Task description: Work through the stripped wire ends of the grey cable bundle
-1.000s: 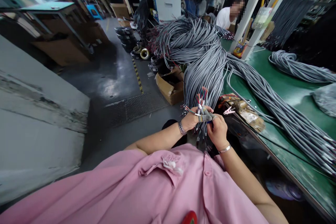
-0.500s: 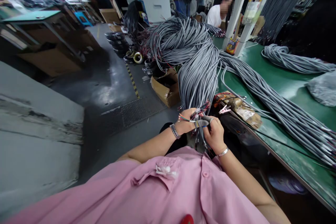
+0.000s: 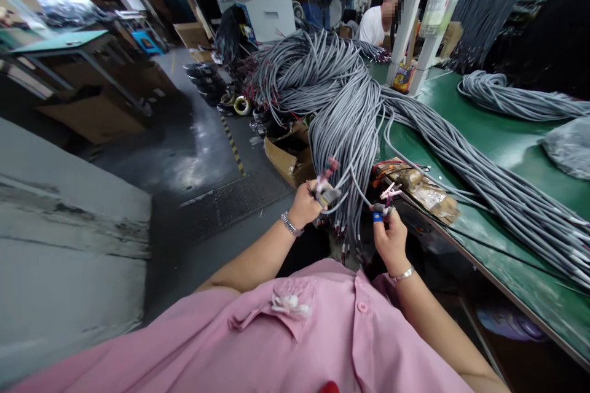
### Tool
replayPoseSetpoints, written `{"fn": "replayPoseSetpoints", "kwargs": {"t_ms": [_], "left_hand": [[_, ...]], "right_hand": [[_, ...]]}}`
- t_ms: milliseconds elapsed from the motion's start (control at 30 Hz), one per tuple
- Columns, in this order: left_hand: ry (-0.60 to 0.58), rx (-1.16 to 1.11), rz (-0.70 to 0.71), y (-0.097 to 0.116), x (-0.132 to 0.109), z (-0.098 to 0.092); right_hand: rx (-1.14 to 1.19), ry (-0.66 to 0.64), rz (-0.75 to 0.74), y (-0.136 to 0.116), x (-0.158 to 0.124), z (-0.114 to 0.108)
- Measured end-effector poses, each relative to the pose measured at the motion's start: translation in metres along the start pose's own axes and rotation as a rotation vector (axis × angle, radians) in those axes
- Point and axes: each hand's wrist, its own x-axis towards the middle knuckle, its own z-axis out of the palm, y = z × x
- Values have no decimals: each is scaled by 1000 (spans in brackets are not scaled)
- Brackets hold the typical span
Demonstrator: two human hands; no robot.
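Gray cables hang in a thick bundle over the table edge in front of me. My left hand is closed around a few cable ends, whose colored wires stick up blurred above the fingers. Apart from it, to the right, my right hand pinches the end of one gray cable between finger and thumb. Dark covers sit on some fingertips, and a blue band shows on the right hand. Just beyond the right hand is a pale pink clip at the table edge.
More gray cables lie along the green table to the right. A taped brown bundle is on the near edge. Beneath the cables stands an open cardboard box. A person in white is behind the white posts.
My hands, close together before, have moved apart, the left one leftward and the right one rightward. A single cable end is now in the right hand, away from those in the left.
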Motion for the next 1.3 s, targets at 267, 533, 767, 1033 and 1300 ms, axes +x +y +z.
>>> {"fn": "replayPoseSetpoints", "kwargs": {"t_ms": [267, 533, 767, 1033, 1300], "left_hand": [[79, -491, -182, 10, 10, 18], [73, -601, -259, 23, 7, 64], [48, -637, -157, 7, 8, 64], [-120, -318, -14, -15, 0, 64], [-86, -269, -105, -22, 7, 43]], "right_hand": [[121, -212, -59, 6, -11, 12], [-93, -231, -184, 1, 6, 44], [-134, -209, -217, 2, 6, 51], [68, -182, -136, -4, 7, 50], [267, -280, 71, 13, 9, 39]]}}
